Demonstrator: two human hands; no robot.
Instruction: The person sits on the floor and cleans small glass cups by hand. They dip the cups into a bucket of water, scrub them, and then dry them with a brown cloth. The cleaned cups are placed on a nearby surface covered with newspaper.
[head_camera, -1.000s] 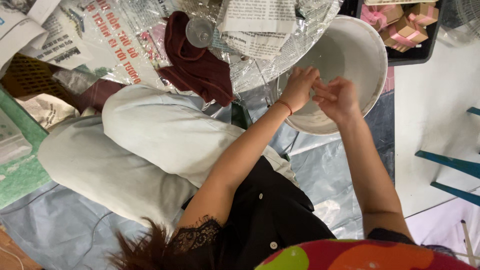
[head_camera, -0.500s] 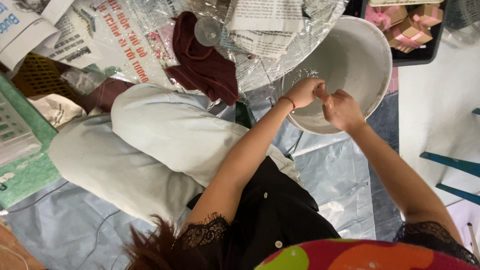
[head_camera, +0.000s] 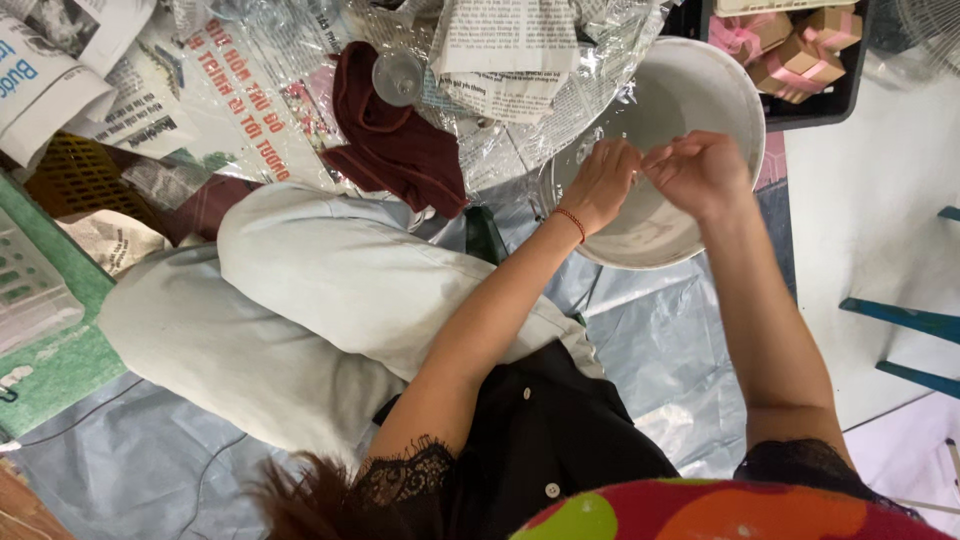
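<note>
My left hand (head_camera: 600, 185), with a red thread band at the wrist, and my right hand (head_camera: 700, 170) meet fingertip to fingertip over a white round basin (head_camera: 700, 70). Both have curled fingers pinching a small clear piece (head_camera: 640, 157) between them; what it is, I cannot make out. The basin sits on the floor in front of me, partly under crinkled clear film (head_camera: 590, 90). My knees in pale trousers (head_camera: 300, 290) point left.
A maroon cloth (head_camera: 395, 150), a clear round lid (head_camera: 397, 75) and newspaper sheets (head_camera: 490, 50) lie left of the basin. A black tray of pink and brown gift boxes (head_camera: 790, 45) is behind it. Grey plastic sheet (head_camera: 650, 330) covers the floor; blue furniture legs (head_camera: 900, 320) stand right.
Both hands have stayed together over the basin, working at the small piece; my right hand has shifted slightly away from the left and the view has tilted a little.
</note>
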